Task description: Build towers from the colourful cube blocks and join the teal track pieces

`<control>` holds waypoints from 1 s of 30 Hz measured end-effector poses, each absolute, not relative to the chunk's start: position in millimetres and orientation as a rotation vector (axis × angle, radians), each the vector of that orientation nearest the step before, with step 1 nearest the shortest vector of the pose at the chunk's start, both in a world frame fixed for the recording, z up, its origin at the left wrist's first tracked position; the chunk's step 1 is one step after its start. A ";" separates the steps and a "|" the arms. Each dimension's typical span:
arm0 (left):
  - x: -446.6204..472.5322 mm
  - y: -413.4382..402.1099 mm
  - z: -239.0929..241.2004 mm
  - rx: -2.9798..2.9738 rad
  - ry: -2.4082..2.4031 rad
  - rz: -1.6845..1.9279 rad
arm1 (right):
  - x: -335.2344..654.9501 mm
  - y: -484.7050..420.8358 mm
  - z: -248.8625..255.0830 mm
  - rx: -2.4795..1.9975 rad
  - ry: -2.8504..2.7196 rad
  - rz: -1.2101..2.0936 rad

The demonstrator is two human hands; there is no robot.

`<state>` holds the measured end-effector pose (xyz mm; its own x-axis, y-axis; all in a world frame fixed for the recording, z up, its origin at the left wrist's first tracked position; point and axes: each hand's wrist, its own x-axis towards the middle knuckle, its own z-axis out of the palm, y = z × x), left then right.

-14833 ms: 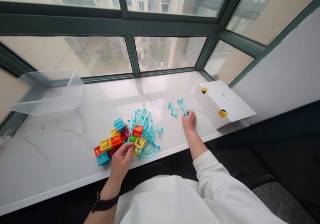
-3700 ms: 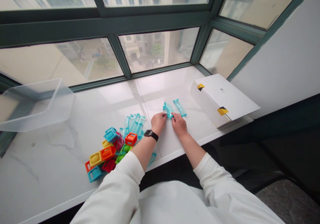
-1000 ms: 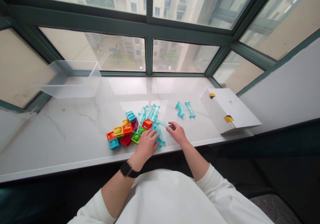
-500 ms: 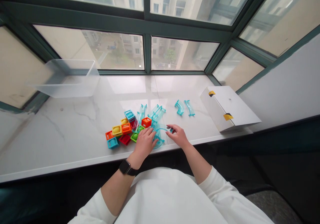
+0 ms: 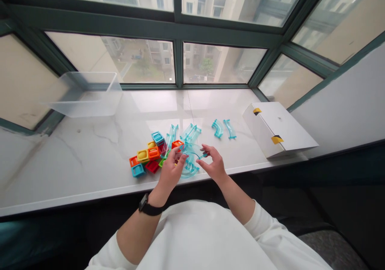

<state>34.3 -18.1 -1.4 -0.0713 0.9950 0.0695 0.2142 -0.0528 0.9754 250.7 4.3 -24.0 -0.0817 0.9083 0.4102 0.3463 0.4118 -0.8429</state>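
Observation:
A clear blue curved track piece (image 5: 192,149) is held up between my two hands. My left hand (image 5: 171,169) pinches its left end, and my right hand (image 5: 214,163) grips the right end. Beneath it, more transparent blue curved track (image 5: 189,170) lies near the counter's front edge. Left of my left hand is a heap of coloured blocks, among them a yellow block (image 5: 142,155), an orange block (image 5: 153,153) and a blue block (image 5: 138,170). Behind the hands lie straight clear track pieces (image 5: 191,132).
Two separate blue track pieces, a curved one (image 5: 217,128) and a slimmer one (image 5: 229,129), lie farther right. A white box (image 5: 282,127) with yellow-black tabs stands at the right. A clear plastic bin (image 5: 99,107) sits at the back left, by the window.
My left hand has turned from palm-down over the pile to gripping the curved track piece. The piece has been raised, with my right hand still on its other end.

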 end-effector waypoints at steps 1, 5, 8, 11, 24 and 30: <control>35.0 -17.2 3.2 1.250 1.331 1.225 | 248.5 2.7 -19.3 -1.105 -1.673 0.655; 35.6 -12.2 20.1 0.980 1.208 1.254 | 242.5 -0.4 -6.1 -1.068 -1.720 0.630; 33.7 -9.5 27.1 0.914 1.201 1.244 | 241.6 -0.7 -1.5 -1.013 -1.712 0.702; 31.9 -8.6 28.3 0.906 1.209 1.235 | 241.5 -1.3 0.6 -1.012 -1.659 0.824; 26.9 -12.9 34.6 0.923 1.205 1.176 | 241.5 -5.8 10.3 -1.143 -1.578 0.953; 27.2 -12.8 29.7 1.032 1.217 1.050 | 246.0 -5.9 13.0 -1.171 -1.791 1.102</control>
